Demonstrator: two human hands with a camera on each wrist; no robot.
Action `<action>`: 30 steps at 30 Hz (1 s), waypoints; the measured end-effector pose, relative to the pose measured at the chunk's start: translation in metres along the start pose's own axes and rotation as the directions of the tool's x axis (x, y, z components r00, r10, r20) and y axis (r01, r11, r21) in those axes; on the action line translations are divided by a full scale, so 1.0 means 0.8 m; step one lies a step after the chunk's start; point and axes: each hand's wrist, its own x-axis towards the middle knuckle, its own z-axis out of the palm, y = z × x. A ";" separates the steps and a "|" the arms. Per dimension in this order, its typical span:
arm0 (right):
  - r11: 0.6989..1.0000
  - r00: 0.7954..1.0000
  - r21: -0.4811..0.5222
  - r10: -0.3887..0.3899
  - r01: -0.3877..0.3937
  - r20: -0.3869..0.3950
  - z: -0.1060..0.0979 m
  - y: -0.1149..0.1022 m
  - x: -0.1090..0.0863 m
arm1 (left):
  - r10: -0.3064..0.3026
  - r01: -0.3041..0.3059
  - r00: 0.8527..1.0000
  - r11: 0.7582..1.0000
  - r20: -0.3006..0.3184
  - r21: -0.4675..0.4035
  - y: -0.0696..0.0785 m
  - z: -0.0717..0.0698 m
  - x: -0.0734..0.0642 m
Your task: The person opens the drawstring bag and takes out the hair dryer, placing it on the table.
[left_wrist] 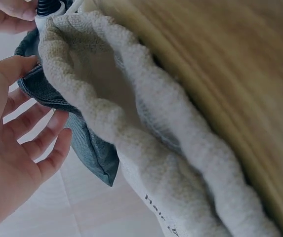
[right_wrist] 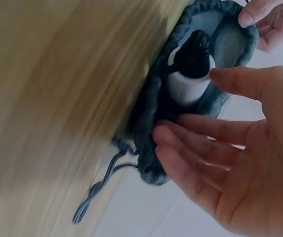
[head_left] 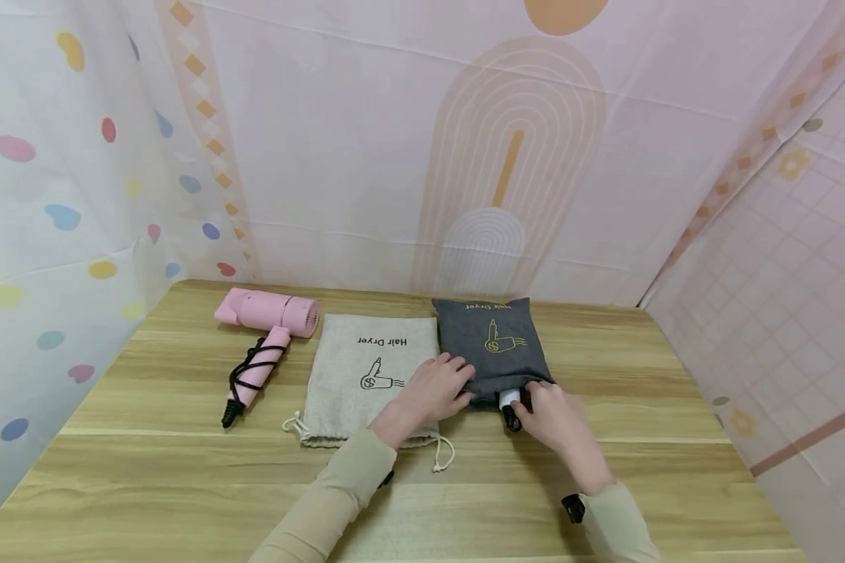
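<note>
A dark grey drawstring bag (head_left: 493,367) with a gold hair dryer print lies flat, its mouth toward me. From the mouth sticks a white hair dryer handle (right_wrist: 183,93) with a black cord (right_wrist: 196,54) bunched at its end; the rest is hidden inside. My left hand (head_left: 438,389) pinches the left side of the bag's rim between thumb and fingers. At the right side, my right hand (head_left: 553,414) has its thumb tip against the handle and its loosely bent fingers at the rim. Under my left forearm lies a beige drawstring bag (head_left: 341,383).
A pink hair dryer (head_left: 260,311) lies at the left, black cord wound round its handle (head_left: 257,375). Everything rests on a wooden table (head_left: 183,477). Patterned curtains (head_left: 352,156) hang behind and along both sides. White drawstrings (head_left: 445,455) trail from the beige bag.
</note>
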 end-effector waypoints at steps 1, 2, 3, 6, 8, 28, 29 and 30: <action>1.000 1.000 0.006 0.012 -0.012 0.011 0.000 -0.002 0.002 | 0.005 -0.005 1.000 1.000 -0.004 0.002 0.000 0.000 0.000; 1.000 1.000 0.014 0.023 -0.023 0.020 0.001 -0.005 0.004 | 0.010 -0.010 1.000 1.000 -0.007 0.002 -0.001 0.000 0.000; 0.999 0.999 0.022 0.035 -0.036 0.027 0.001 -0.007 0.006 | 0.015 -0.015 1.000 1.000 -0.010 0.003 -0.001 0.000 0.000; 0.996 0.997 0.040 0.080 -0.081 0.023 0.004 -0.015 0.011 | 0.025 -0.025 1.000 1.000 -0.007 0.008 -0.002 0.000 0.000; 0.993 0.994 0.040 0.113 -0.114 0.008 0.007 -0.020 0.015 | 0.031 -0.031 1.000 0.999 -0.001 0.012 -0.001 0.001 0.000; 0.974 0.979 0.106 0.195 -0.201 0.067 -0.004 0.013 0.021 | 0.090 -0.092 0.995 0.994 -0.039 -0.059 -0.004 0.004 0.002; 0.976 0.980 0.110 0.182 -0.189 0.078 -0.006 0.019 0.020 | 0.086 -0.088 0.996 0.995 -0.039 -0.055 -0.006 0.004 0.002; 0.977 0.982 0.117 0.167 -0.177 0.090 -0.008 0.024 0.019 | 0.081 -0.083 0.996 0.995 -0.041 -0.051 -0.007 0.004 0.002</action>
